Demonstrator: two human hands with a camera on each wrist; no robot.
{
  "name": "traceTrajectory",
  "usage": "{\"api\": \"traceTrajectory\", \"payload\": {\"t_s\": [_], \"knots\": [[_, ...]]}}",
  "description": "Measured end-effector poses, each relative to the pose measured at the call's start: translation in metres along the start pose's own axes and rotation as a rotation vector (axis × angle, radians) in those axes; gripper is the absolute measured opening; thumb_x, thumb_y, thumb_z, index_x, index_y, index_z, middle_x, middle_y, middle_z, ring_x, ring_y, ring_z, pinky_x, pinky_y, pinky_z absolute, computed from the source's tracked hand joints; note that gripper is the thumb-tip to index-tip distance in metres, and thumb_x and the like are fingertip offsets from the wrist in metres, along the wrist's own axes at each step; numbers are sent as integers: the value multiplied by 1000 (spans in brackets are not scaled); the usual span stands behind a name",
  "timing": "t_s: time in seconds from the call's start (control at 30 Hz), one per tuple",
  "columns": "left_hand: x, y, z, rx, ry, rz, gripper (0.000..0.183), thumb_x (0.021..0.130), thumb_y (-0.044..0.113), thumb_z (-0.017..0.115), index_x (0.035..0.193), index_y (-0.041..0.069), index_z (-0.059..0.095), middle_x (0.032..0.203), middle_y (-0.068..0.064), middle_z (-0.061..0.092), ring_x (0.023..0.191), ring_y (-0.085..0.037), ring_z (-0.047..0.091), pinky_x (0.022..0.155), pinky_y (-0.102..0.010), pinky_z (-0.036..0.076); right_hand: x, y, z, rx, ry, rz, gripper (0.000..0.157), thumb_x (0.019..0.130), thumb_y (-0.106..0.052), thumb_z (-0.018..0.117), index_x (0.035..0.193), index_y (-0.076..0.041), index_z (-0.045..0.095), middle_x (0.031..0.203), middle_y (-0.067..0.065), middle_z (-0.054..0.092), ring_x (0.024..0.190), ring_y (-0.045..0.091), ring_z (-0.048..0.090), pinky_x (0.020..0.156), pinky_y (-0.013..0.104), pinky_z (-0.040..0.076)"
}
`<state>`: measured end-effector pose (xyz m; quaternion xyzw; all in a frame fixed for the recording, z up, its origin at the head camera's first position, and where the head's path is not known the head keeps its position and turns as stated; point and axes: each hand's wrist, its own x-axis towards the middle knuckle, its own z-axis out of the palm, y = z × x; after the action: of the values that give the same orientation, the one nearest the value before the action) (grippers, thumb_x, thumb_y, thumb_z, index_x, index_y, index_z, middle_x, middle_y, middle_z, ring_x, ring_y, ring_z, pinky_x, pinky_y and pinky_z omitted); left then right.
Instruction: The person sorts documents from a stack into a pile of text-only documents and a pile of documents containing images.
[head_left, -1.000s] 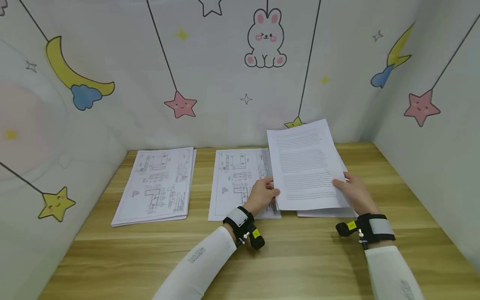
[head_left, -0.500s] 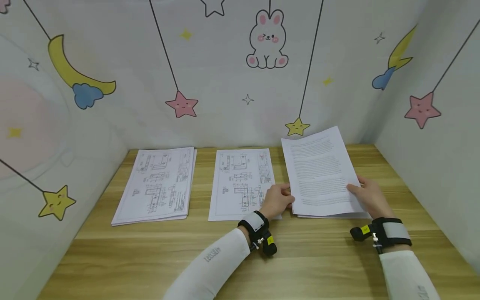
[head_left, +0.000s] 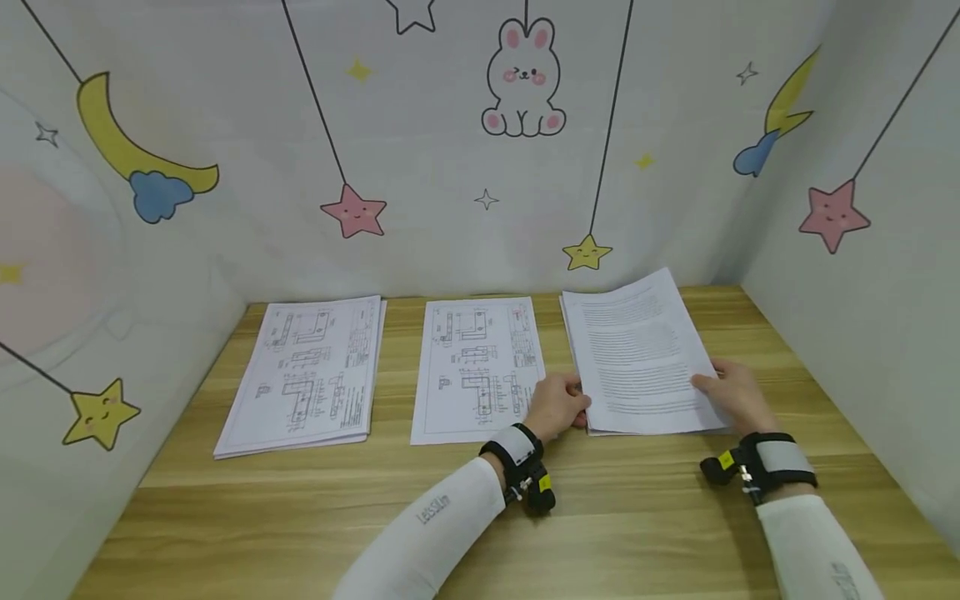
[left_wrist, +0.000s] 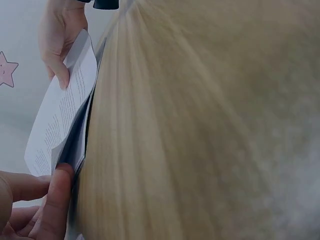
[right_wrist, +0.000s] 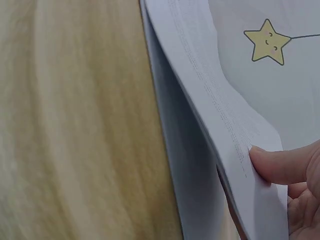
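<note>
Both hands grip a small stack of printed sheets [head_left: 633, 354], covered with lines of text, at the right of the table. My left hand [head_left: 555, 407] pinches its lower left edge, thumb on top. On the right edge, my right hand [head_left: 738, 396] has its thumb [right_wrist: 280, 165] pressed on the text side and its fingers behind. Right above another sheet [right_wrist: 192, 165] lying on the wood, the held stack tilts up toward the right, with a dark gap between them in the right wrist view. Its upper right corner curls upward in the head view.
A pile of technical drawings [head_left: 300, 375] lies at the left of the wooden table [head_left: 300, 517]. Another drawing [head_left: 476, 367] lies in the middle, just left of my left hand. White walls [head_left: 435, 150] with cartoon prints enclose the table's back and sides.
The text sheets have moved right and down, from overlapping the middle drawing to over the right-hand paper. Both hands moved with them and keep their grip.
</note>
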<state>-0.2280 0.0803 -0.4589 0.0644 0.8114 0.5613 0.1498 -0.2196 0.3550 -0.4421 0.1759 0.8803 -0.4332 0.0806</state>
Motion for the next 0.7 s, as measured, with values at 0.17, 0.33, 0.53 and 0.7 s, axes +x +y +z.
{"api": "traceTrajectory", "payload": {"t_s": [0.17,0.33,0.53,0.7], "knots": [[0,-3,-3,28,-30,-5,22,91,4,65,112,1,70,76,-5,72,52,-7,63,48,-17,50,5,0,6,-52,39,26,60,102,-14,46,151,11,25,152,36,34,139,49,36,111,62,33],[0,-1,-4,58,-58,-20,35,92,9,66,126,0,65,82,-1,68,57,-7,66,49,-16,49,6,-3,6,-115,61,23,60,100,-13,49,150,12,26,151,37,33,137,51,36,111,64,32],[-4,0,-6,56,-70,-11,22,95,16,62,109,0,69,77,-2,66,59,-9,65,50,-18,47,1,-6,2,-233,108,-37,65,95,-11,52,149,14,26,151,41,28,138,57,30,112,67,29],[-7,-1,-12,11,-95,-29,41,98,23,57,133,2,61,80,-6,72,64,-11,68,56,-21,51,-8,-7,-1,-371,164,-55,55,94,-12,52,141,14,41,141,41,42,124,55,48,96,62,44]]}}
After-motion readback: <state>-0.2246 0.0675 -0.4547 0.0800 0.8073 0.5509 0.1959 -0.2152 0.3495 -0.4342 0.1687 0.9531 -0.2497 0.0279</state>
